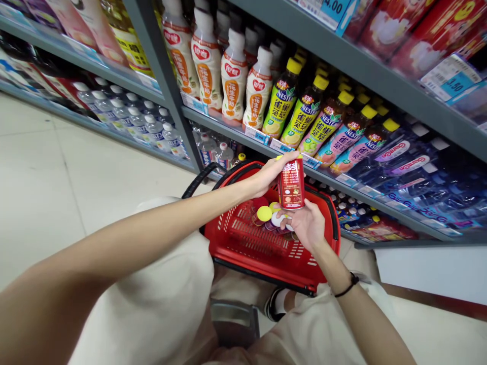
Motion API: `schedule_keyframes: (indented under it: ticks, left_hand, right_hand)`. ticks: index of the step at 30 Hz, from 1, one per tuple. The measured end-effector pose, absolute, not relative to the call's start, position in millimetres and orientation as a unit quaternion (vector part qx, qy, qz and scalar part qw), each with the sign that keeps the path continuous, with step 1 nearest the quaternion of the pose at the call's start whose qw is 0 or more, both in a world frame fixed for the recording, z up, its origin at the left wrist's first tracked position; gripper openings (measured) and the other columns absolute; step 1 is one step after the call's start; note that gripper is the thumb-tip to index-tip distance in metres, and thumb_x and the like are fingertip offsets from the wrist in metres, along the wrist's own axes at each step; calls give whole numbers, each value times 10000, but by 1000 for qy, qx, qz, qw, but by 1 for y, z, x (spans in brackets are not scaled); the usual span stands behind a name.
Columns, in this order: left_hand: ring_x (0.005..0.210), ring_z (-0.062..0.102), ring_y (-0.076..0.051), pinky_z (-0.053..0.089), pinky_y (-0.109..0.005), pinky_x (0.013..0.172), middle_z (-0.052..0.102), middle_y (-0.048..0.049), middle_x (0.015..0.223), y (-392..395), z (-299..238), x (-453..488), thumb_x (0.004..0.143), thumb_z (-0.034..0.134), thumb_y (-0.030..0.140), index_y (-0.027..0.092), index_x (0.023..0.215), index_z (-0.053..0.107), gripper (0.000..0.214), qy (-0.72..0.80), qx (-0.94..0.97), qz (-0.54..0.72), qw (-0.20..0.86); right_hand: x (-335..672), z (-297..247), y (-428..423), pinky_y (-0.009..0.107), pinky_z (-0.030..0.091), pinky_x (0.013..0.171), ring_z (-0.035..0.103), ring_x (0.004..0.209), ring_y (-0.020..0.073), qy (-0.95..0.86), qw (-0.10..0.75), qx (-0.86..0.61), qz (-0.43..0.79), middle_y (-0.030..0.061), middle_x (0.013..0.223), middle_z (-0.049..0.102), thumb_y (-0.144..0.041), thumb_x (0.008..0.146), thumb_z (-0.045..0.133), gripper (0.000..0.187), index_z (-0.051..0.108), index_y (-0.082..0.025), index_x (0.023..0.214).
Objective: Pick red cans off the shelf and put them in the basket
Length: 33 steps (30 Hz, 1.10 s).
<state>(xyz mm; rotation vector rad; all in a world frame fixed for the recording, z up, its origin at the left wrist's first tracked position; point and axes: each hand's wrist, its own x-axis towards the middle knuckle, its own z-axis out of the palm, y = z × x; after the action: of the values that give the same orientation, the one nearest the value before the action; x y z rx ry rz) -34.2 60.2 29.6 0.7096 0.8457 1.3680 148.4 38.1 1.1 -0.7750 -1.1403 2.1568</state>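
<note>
My left hand [272, 172] grips the top of a red drink can [291, 183] above a red plastic shopping basket [247, 168]. My right hand [304, 225] is just below the can, its open fingers at or touching the can's lower end. Under both hands, the basket holds several drinks with coloured caps, including a yellow bottle cap [264, 213]. The rest of the basket's contents are partly hidden by my right hand and the can.
Shelves of bottled drinks stand to the right and ahead, including Nestlé tea bottles [300, 109] and blue-labelled water bottles [403, 172]. Blue price tags line the shelf edges. A pale tiled floor [45, 187] runs along the left. The basket's black handle [200, 180] rises near the shelf.
</note>
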Motion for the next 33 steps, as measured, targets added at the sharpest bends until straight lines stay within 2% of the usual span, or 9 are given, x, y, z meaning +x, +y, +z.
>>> schedule_keyframes:
  ticks: [6,15,21,30,33]
  left_hand:
    - [829,722,-229,571,-401,894,790,-130,967,61,30,-36,817,770,654,133,962,730,542,372,363,598,611]
    - [954,716,-268,533,-451,996,773,-117,992,60,34,-39,836,709,692,143,994,708,571,384,377,583,608]
    - [972,684,-247,512,-435,1014,753,-93,1038,59,34,-39,840,702,691,155,1013,687,564,410,384,573,597]
    - [990,674,-246,514,-423,1008,745,-75,1038,63,27,-39,851,695,679,171,1013,697,533,420,397,569,585]
    - [1044,679,-261,510,-435,1034,750,-78,1084,64,27,-40,854,703,657,178,1076,707,528,422,398,570,582]
  right_hand:
    - [148,3,39,361,531,585,719,917,304,-414,301,-301,805,190,1131,778,-497,918,548,433,713,-155,1125]
    - [154,6,46,378,560,613,706,842,281,-424,318,-297,795,172,1025,774,-515,975,532,434,689,-144,1136]
    - [154,4,46,385,570,628,703,838,279,-413,306,-298,804,173,985,753,-553,970,517,456,663,-139,1094]
    - [153,7,44,325,468,561,652,749,244,-419,281,-330,798,157,973,726,-607,1003,362,518,608,-165,1114]
    - [152,7,44,308,437,550,606,688,215,-420,279,-340,794,136,947,715,-624,1007,341,530,601,-174,1111]
